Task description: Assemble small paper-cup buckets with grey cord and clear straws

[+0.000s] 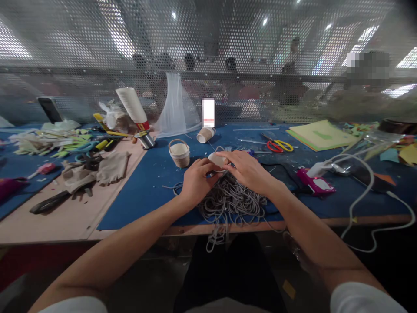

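Observation:
Between my hands is a small white paper cup (217, 160), its pale round face turned up towards me. My left hand (198, 181) grips it from the left with curled fingers. From the right, my right hand (246, 170) closes on its edge, fingers laid across the top; grey cord runs by these fingers. A tangled heap of grey cord (236, 198) lies beneath, partly hanging over the table's front edge. Left of the hands stands a cord-wrapped cup with a handle, like a little basket (180, 155). Behind lies another wrapped cup (205, 135) on its side.
Red and yellow scissors (278, 145) lie at the back right, near stacked coloured sheets (321, 134). A magenta power strip (315, 182) with white cables sits on the right. At left are stacked paper cups (132, 105), work gloves (112, 168) and a black-handled tool (48, 203).

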`<state>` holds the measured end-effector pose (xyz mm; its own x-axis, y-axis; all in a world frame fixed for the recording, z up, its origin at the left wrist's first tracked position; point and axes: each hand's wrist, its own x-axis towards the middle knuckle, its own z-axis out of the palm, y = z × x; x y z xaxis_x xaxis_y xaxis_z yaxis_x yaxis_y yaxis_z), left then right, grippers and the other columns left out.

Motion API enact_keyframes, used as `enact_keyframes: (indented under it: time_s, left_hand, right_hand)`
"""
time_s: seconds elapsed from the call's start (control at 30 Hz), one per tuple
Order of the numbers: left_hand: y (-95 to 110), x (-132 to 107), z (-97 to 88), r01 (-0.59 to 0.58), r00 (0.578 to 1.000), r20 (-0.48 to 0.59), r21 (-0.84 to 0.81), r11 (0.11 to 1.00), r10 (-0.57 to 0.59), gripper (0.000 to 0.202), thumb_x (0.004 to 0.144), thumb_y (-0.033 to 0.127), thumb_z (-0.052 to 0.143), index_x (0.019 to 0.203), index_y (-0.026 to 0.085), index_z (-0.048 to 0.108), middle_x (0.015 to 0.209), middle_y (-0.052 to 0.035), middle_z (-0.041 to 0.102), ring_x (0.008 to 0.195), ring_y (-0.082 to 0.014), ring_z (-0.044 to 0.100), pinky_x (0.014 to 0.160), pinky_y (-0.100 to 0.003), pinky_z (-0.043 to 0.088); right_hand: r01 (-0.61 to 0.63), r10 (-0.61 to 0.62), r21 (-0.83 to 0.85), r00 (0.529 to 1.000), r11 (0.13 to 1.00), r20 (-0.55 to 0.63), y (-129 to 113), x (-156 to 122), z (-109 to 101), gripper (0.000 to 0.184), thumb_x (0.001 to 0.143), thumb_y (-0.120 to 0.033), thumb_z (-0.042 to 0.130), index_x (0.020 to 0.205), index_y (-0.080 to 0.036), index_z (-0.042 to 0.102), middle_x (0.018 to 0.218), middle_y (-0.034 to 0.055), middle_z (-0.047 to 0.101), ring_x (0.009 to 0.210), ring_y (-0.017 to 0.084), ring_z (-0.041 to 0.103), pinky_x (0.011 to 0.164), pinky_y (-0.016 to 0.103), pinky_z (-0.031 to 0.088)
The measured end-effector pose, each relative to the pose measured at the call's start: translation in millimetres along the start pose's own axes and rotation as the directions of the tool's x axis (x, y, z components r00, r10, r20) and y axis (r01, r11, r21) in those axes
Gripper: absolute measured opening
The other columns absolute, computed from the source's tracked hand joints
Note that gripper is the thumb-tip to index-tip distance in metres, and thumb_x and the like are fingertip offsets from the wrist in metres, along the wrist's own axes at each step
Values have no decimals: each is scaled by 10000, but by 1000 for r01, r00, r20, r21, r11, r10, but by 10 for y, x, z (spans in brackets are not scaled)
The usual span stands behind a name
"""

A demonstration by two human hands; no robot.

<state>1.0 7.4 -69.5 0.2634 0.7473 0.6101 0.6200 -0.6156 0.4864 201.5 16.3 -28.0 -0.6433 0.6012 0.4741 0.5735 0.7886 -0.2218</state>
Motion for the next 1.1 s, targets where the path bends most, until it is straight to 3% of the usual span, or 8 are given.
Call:
enact_keyframes:
  time_s: [0.23, 1.1]
  left_hand:
    - [12, 3, -1, -33, 999, -16, -8, 999, 32, 88, 867, 275, 683, 916, 228, 737, 920, -47, 704, 872, -211, 621, 792, -352, 500]
    - [-19, 2, 13, -130, 989, -70, 50, 990, 133, 73, 856, 201, 683, 911, 214, 729, 909, -45, 676, 863, -198, 600, 767, -353, 494]
  right_hand:
    - [-38, 40, 39, 999, 998, -28, 12, -12, 14, 279, 998, -221, 444, 1261, -199, 534, 1099, 112, 645, 1031, 246, 585, 916, 390, 443]
    - [50, -48, 47, 998, 998, -49, 21, 3, 20, 311, 987, -164, 461, 1273, -232, 562, 1023, 75, 605, 989, 224, 519, 889, 373, 431]
